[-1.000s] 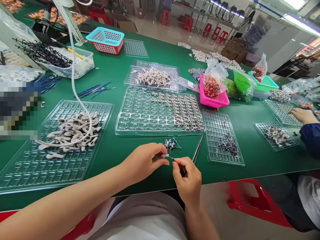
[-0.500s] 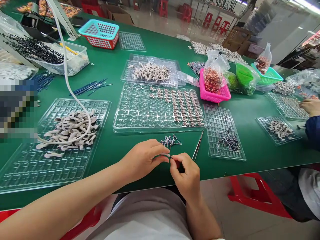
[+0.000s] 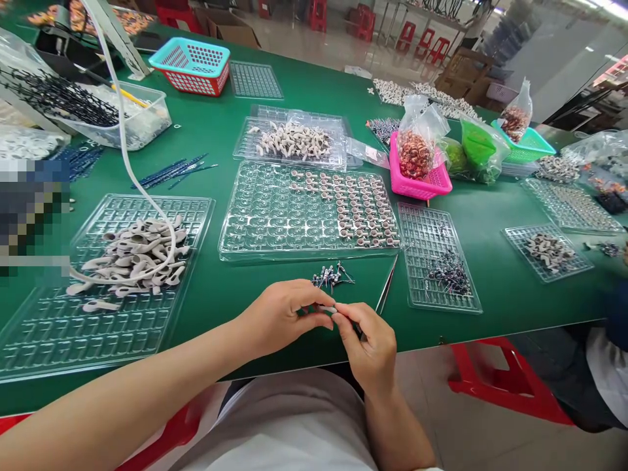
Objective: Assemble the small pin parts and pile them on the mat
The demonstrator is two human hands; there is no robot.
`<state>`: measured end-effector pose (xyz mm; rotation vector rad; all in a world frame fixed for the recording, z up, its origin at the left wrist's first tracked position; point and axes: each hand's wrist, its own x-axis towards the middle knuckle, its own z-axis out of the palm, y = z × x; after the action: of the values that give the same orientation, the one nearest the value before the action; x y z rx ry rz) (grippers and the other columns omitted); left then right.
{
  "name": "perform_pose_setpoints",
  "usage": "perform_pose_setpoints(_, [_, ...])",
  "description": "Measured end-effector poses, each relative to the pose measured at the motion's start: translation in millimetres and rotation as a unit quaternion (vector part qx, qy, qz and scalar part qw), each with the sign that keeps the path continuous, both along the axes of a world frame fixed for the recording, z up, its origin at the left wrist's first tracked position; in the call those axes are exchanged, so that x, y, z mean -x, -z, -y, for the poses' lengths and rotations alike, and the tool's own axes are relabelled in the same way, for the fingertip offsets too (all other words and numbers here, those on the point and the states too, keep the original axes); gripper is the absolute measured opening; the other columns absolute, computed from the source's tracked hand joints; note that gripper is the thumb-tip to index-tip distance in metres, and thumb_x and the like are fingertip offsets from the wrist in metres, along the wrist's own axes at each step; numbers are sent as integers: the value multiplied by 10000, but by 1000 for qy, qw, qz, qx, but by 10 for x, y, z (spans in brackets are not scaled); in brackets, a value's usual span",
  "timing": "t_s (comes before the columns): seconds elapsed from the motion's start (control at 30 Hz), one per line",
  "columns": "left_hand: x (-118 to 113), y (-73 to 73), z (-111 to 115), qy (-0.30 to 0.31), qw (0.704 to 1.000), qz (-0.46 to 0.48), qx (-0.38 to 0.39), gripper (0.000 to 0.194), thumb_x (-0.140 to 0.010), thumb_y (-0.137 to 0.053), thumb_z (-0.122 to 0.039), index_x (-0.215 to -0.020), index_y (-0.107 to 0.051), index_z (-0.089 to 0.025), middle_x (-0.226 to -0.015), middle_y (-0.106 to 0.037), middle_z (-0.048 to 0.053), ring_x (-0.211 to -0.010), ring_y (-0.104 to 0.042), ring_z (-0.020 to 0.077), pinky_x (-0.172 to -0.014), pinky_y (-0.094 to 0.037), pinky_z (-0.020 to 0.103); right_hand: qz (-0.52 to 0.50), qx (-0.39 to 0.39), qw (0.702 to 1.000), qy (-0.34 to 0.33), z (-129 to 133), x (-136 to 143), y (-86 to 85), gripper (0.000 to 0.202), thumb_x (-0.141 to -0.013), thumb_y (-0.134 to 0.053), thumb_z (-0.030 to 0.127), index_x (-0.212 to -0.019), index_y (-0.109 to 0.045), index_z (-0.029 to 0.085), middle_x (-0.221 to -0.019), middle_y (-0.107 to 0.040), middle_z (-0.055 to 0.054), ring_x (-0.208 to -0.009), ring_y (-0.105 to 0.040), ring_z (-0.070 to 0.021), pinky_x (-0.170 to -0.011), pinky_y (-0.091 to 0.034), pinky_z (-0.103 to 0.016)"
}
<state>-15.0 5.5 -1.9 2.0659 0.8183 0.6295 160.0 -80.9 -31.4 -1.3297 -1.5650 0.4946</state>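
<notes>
Between thumb and fingers my left hand [image 3: 275, 317] pinches a small white earbud shell [image 3: 328, 309], mostly covered by the fingertips. My right hand [image 3: 370, 347] is closed at the shell's right end, thumb and index finger pressed together on it; anything else inside that pinch is hidden. Just beyond the hands lies a small heap of dark parts with thin leads [image 3: 333, 275]. Metal tweezers [image 3: 387, 284] rest to the right of it. Further back, a clear blister tray [image 3: 275, 222] carries rows of pinkish-white shells in its right part.
On the left, a clear tray [image 3: 122, 340] bears piled white shells under a white cable [image 3: 122, 131]. A tray of dark parts [image 3: 417, 255] lies at right. Behind stand a pink basket [image 3: 422, 188] and a blue-and-red basket [image 3: 196, 82]. A co-worker sits at far right.
My right fingers have closed onto the end of the shell, where a small dark piece showed between the hands before. The co-worker's hand at far right has drawn back from the tray.
</notes>
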Motion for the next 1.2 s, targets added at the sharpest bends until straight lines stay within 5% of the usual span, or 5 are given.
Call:
perform_pose_setpoints(0.83, [3,60,54,32,982,82,-165,82,-885,-707,-202,-946,-655,-184,-822,-762,12,-734,-699,152,-671,-547,233,-47,-26,998,-12,45,-40,58,239,-867,-674,68,-1032,-696,240,-848,-728,-9,-738,-670,-142,-597,-511,-250])
perform_pose_setpoints(1.2, [-8,12,95,11,994,44,-95,171,-860,-732,-218,-1018,-680,-178,-835,-762,19,-753,-709,152,-665,-542,217,-53,-1,999,0,39,-23,24,152,-894,-635,108,-984,-675,223,-842,-704,-6,-738,-651,-131,-653,-508,-253])
